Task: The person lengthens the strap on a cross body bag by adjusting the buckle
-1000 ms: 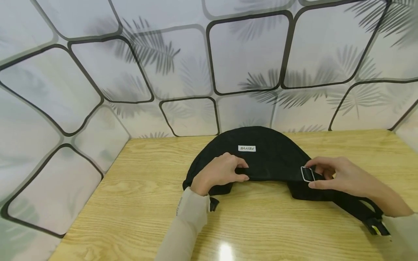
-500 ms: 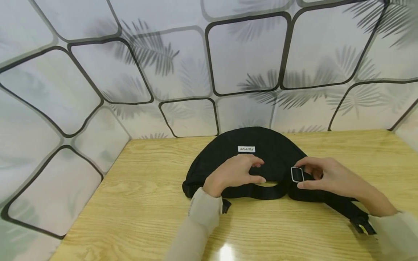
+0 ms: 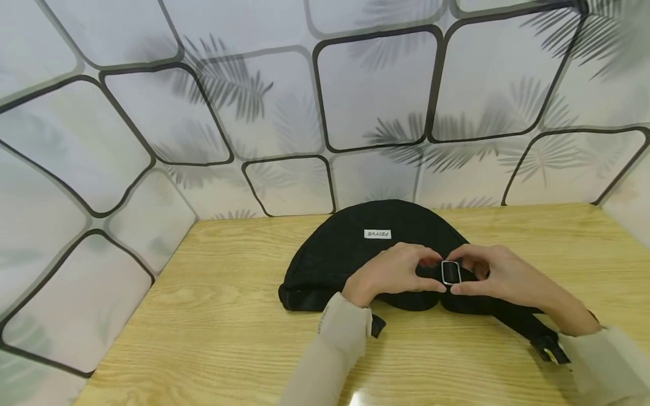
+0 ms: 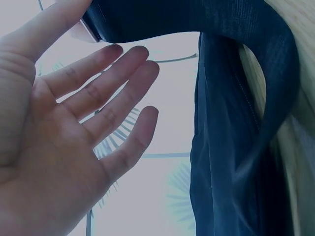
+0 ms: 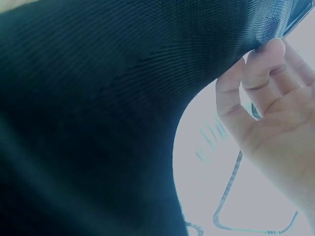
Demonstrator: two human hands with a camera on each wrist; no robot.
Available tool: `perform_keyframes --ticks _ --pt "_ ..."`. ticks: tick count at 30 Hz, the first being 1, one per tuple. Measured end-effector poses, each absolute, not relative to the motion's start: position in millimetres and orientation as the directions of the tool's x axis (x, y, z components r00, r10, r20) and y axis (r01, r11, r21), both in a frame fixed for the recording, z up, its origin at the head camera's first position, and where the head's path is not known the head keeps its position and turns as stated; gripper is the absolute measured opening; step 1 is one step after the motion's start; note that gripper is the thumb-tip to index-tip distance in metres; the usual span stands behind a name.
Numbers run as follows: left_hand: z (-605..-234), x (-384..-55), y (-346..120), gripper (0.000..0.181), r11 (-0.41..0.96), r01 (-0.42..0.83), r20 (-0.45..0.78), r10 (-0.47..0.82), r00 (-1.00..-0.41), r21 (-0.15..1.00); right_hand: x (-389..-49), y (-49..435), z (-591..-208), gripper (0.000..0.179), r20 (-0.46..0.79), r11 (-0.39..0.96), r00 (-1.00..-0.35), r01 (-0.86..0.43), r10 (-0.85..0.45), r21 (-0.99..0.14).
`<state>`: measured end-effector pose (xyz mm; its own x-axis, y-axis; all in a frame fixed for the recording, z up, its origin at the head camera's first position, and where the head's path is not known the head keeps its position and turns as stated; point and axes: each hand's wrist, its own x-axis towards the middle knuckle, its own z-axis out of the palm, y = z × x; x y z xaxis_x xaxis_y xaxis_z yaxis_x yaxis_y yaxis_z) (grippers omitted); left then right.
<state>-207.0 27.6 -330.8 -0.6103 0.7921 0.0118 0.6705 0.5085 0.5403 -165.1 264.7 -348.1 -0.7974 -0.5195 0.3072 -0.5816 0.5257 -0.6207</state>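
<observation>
A black half-moon bag (image 3: 355,248) with a white label lies on the wooden table in the head view. My right hand (image 3: 503,273) pinches the square metal strap buckle (image 3: 451,272) between thumb and fingers, at the bag's front right. From the left, my left hand (image 3: 393,268) reaches to the same buckle, thumb and fingertip beside its left corners. Its fingers look loose and nearly straight in the left wrist view, tips close under the black strap (image 4: 157,19). Across the right wrist view, the wide strap (image 5: 108,98) hides much of the scene; whether the left fingertips press the buckle is hard to see.
A black plastic clip (image 3: 377,325) pokes out beneath the left wrist. Another strap end with a black clip (image 3: 550,349) and a yellow spot lies by the right sleeve. Behind the wooden table (image 3: 228,316) hangs a patterned backdrop (image 3: 381,90).
My left hand has moved right across the bag to the buckle. My right hand has shifted left, bringing the buckle and strap with it. The strap's front part has bunched toward the middle.
</observation>
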Motion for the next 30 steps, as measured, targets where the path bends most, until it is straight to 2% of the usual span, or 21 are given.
perform_keyframes --ticks 7,13,17,19,23,26,30 --pt "-332 -205 32 0.046 0.484 0.69 0.047 0.8 -0.598 0.538 -165 264 -347 0.04 0.301 0.532 -0.804 -0.573 -0.513 -0.623" --pt "-331 -206 30 0.043 0.486 0.693 0.039 0.804 -0.594 0.533 -163 269 -348 0.043 0.235 0.545 -0.828 -0.522 -0.51 -0.655" --pt "-328 -208 24 0.042 0.492 0.682 0.043 0.794 -0.606 0.541 -167 273 -350 0.043 0.175 0.555 -0.814 -0.518 -0.553 -0.651" --pt "-328 -210 19 0.041 0.492 0.676 0.046 0.789 -0.612 0.549 -170 275 -352 0.035 0.15 0.547 -0.8 -0.52 -0.581 -0.656" --pt "-328 -213 13 0.04 0.482 0.662 0.045 0.789 -0.613 0.574 -176 279 -355 0.012 0.173 0.424 -0.743 -0.539 -0.646 -0.728" --pt "-329 -215 11 0.039 0.464 0.648 0.043 0.793 -0.608 0.604 -179 281 -358 0.02 0.225 0.313 -0.708 -0.544 -0.67 -0.779" --pt "-331 -215 12 0.042 0.439 0.632 0.05 0.796 -0.603 0.638 -179 280 -358 0.021 0.243 0.268 -0.717 -0.519 -0.653 -0.811"
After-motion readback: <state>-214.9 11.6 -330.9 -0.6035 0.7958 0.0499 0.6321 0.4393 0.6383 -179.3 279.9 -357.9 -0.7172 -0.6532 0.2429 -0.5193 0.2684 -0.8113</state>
